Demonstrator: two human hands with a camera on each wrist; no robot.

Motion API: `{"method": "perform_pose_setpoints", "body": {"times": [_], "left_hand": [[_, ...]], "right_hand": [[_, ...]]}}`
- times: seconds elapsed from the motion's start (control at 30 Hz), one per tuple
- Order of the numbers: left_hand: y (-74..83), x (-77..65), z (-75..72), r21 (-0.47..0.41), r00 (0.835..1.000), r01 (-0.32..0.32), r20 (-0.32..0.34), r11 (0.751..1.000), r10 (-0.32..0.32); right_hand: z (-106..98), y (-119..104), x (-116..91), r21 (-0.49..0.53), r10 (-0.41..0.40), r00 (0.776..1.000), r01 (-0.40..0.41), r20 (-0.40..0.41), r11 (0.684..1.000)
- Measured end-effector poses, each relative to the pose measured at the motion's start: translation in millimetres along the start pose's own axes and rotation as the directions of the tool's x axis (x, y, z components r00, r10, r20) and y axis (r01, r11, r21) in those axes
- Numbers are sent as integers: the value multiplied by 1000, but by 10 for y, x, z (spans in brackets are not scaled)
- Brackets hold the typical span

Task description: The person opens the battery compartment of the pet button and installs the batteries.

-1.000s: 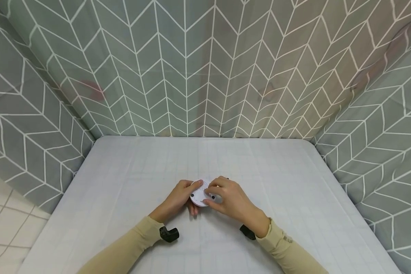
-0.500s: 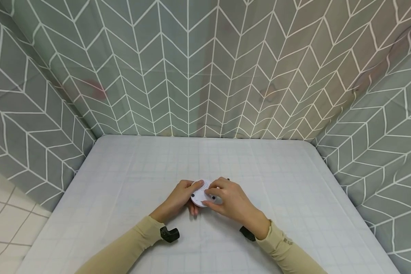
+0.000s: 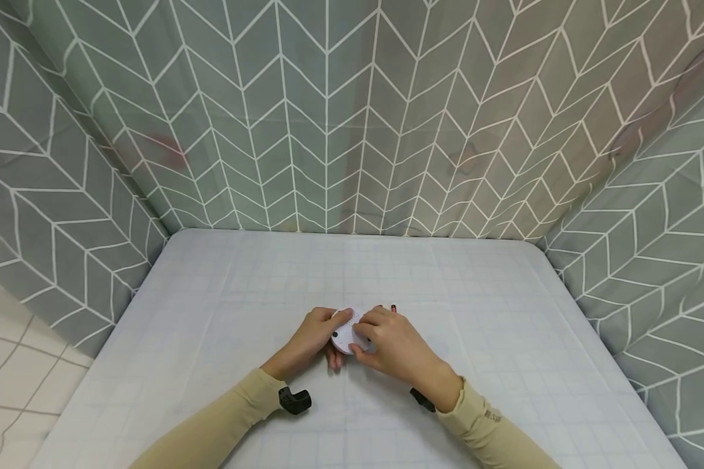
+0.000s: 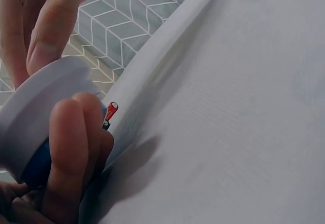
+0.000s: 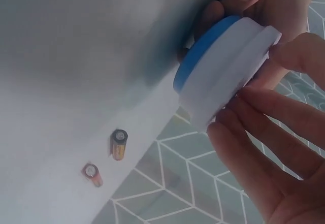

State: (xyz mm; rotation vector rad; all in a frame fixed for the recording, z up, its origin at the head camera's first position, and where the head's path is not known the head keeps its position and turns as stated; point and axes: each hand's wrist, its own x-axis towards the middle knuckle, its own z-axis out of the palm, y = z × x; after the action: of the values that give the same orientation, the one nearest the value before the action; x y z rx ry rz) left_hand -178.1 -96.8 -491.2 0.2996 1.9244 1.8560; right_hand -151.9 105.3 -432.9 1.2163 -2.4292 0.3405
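My left hand [image 3: 312,333] grips a round white plastic device [image 3: 345,340] by its left side, thumb on the face with small holes and fingers underneath. A blue band [image 5: 203,49] runs round its other side in the right wrist view. A dark round spot [image 3: 335,334] shows near the left of the holed face. Thumb and bent fingers of my right hand [image 3: 397,339] meet the right part of that face, close together; the spot under the fingertips is hidden. The device is held tilted just over the white table cover in the left wrist view.
Two small batteries stand on the table beyond my right hand, one dark and gold [image 5: 119,144] and one reddish [image 5: 93,174]. A white cloth [image 3: 258,280] covers the table. Grey patterned curtains [image 3: 340,130] hang at the back and both sides.
The head view has shifted slightly. My right fingers have moved a little over the face, hiding more of its right side. More of the batteries shows behind that hand. My left hand keeps its hold.
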Motion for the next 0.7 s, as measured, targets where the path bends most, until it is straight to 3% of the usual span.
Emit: {"method": "perform_pose_setpoints", "body": {"times": [0.23, 0.7], "left_hand": [[5, 4, 2, 63, 1000, -12, -2, 998, 12], [-20, 12, -31, 104, 999, -39, 11, 994, 38]], "right_hand": [[-6, 32, 17, 22, -14, 1000, 14, 23, 1000], [34, 51, 56, 38, -78, 997, 79, -3, 996]]}}
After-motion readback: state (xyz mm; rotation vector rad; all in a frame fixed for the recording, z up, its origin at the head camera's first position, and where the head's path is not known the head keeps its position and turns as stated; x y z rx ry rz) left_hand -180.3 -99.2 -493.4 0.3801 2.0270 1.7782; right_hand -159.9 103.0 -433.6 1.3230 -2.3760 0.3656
